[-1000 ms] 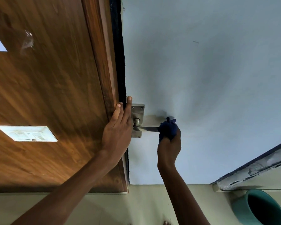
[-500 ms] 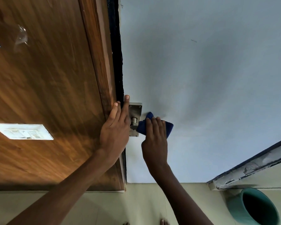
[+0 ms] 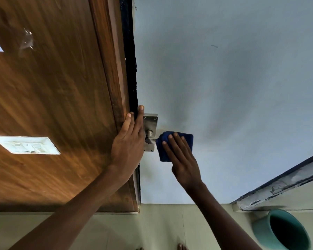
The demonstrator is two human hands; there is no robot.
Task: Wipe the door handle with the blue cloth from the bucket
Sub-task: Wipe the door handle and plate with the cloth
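A metal door handle (image 3: 150,131) with a square back plate sits on the pale blue door (image 3: 224,87), near its left edge. My right hand (image 3: 181,156) presses the blue cloth (image 3: 187,137) flat over the lever just right of the plate, fingers spread on top. The lever itself is mostly hidden under the cloth. My left hand (image 3: 129,141) lies flat against the door edge and the wooden frame (image 3: 114,87), beside the plate, holding nothing. The teal bucket (image 3: 282,230) stands on the floor at the lower right.
A brown wooden panel (image 3: 43,105) fills the left, with a white switch plate (image 3: 25,144) on it. A chipped white and dark frame edge (image 3: 278,184) runs at the right above the bucket. Pale floor tiles (image 3: 152,228) lie below; toes show at the bottom edge.
My right hand went from gripping the bunched cloth on the lever's end to pressing it flat over the lever near the plate, then slid slightly right. The left hand stayed put.
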